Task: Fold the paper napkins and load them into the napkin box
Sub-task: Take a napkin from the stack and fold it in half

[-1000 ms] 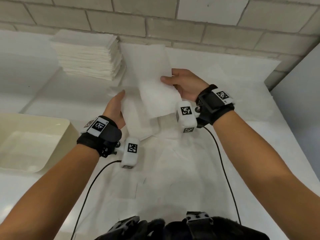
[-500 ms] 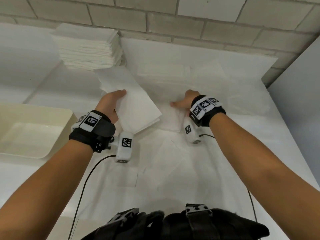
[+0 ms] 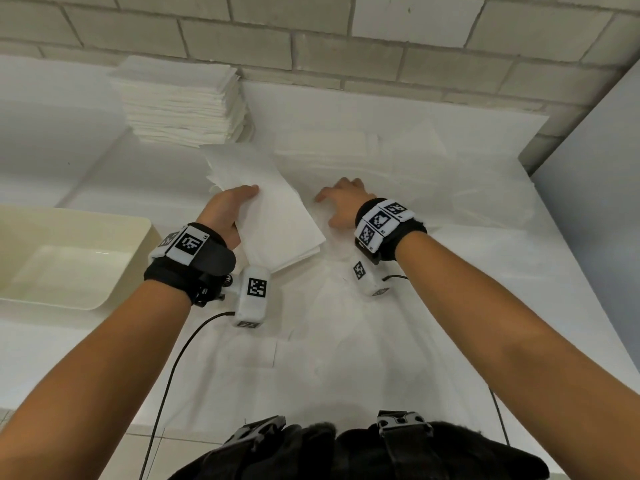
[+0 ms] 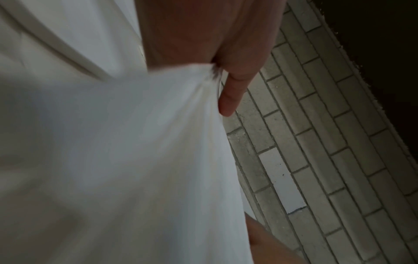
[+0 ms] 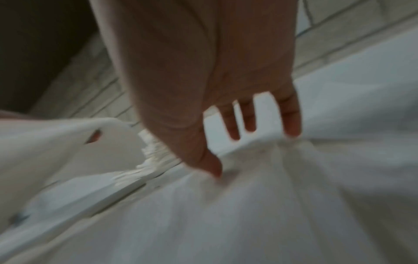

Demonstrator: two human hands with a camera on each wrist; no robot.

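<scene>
The left hand [image 3: 227, 211] holds a folded napkin [image 3: 277, 223] just right of the napkin box [image 3: 138, 230], ready for loading, while the right hand [image 3: 343, 202], fingers spread, presses another napkin [image 3: 332, 244] onto the tabletop [image 3: 485, 306].

The napkin box [image 3: 74, 261] sits at the desk's [image 3: 519, 306] left edge, the napkin stack [image 3: 180, 102] behind it against the wall [image 3: 311, 36]. A folded napkin [image 3: 273, 220] lies between both hands, before the stack.
</scene>
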